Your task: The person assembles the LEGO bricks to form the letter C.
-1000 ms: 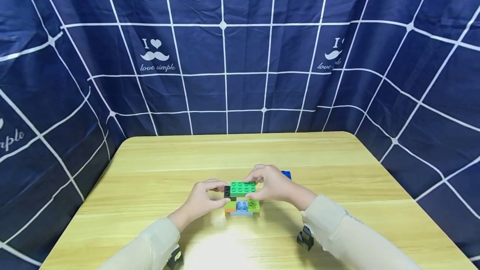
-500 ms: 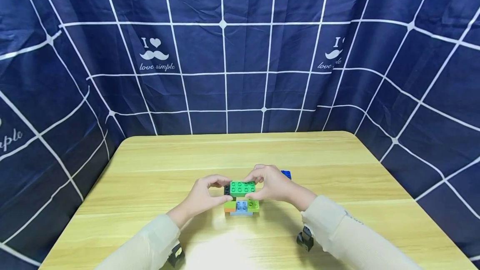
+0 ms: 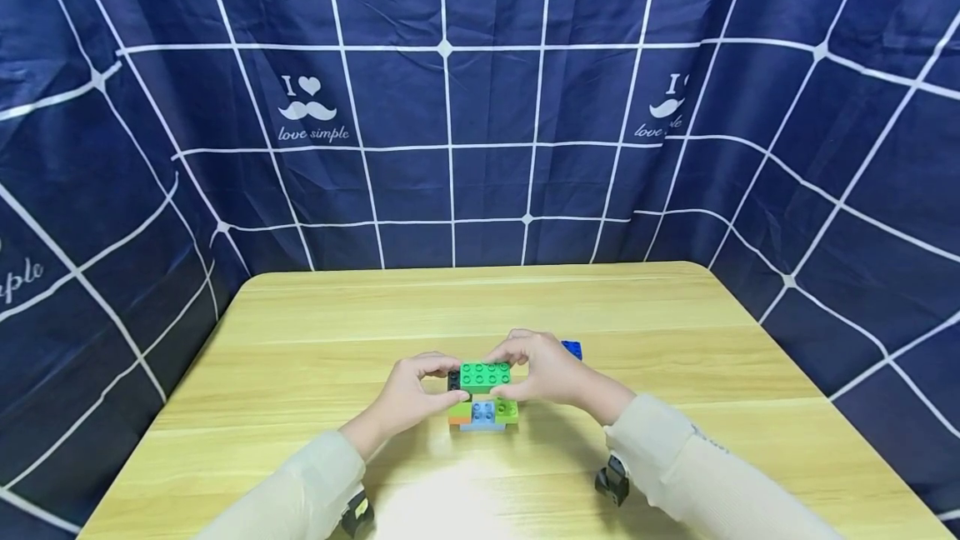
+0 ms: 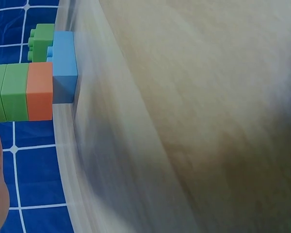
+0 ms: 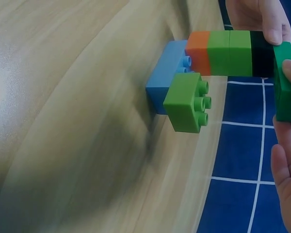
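My right hand (image 3: 543,369) pinches the green brick (image 3: 485,375) between thumb and fingers. The brick lies flat, its left end over the black brick (image 5: 262,53). Around the black brick my left hand (image 3: 405,394) holds with thumb and fingers; its thumb reaches the green brick's edge. Below the black brick are two light green blocks (image 5: 230,53) and an orange brick (image 5: 198,53) in one column. That column stands on a light blue brick (image 5: 167,73) on the table. Another light green brick (image 5: 184,104) sits on the blue brick's right end, beneath the overhanging green brick.
A dark blue brick (image 3: 572,349) lies behind my right hand, partly hidden by it. The wooden table (image 3: 360,307) ends at a dark blue curtain (image 3: 480,182) with white lines, which closes off the back and both sides.
My left hand has shifted slightly right, so its thumb and fingers now reach past the black brick to the green brick. The right hand and the bricks have hardly moved.
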{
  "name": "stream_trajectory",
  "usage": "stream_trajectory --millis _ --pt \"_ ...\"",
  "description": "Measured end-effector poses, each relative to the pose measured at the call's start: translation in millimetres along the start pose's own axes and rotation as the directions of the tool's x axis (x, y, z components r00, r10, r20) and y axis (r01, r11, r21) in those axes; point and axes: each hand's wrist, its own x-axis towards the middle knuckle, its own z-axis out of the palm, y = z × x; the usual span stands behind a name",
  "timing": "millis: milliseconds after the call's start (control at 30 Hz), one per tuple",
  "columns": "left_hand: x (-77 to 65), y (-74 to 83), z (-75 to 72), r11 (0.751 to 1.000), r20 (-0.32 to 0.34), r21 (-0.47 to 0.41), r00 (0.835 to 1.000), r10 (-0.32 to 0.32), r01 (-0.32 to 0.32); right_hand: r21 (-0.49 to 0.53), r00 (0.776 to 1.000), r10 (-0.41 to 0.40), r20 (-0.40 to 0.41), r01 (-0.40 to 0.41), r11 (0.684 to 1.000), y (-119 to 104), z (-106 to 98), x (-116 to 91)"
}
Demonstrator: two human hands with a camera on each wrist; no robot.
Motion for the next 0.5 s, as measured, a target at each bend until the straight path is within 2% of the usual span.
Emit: stream_trajectory --millis 133,200,367,500 --pt "0.1 3.8 0.8 1.000 -0.005 0.018 1.000 -0.016 0.016 0.016 1.000 -0.019 -0.012 0.019 1.000 4.4 0.3 -1.8" --pt "-1.0 11.8 0.2 1.000 -0.006 0.023 1.000 -0.017 0.017 0.059 1.000 -0.007 -0.026 0.008 0.998 8.0 -1.0 -3.4" --pt "-4.8 37.2 -3.5 1.000 -0.011 0.025 1.000 -0.005 0.005 0.155 0.993 0.071 -0.094 -0.056 0.986 21.2 -8.3 -7.7" --pt "-5.9 42.2 -3.8 1.000 -0.019 0.017 1.000 -0.019 0.019 0.175 0.976 0.137 -0.169 -0.107 0.979 37.7 -16.0 -13.3"
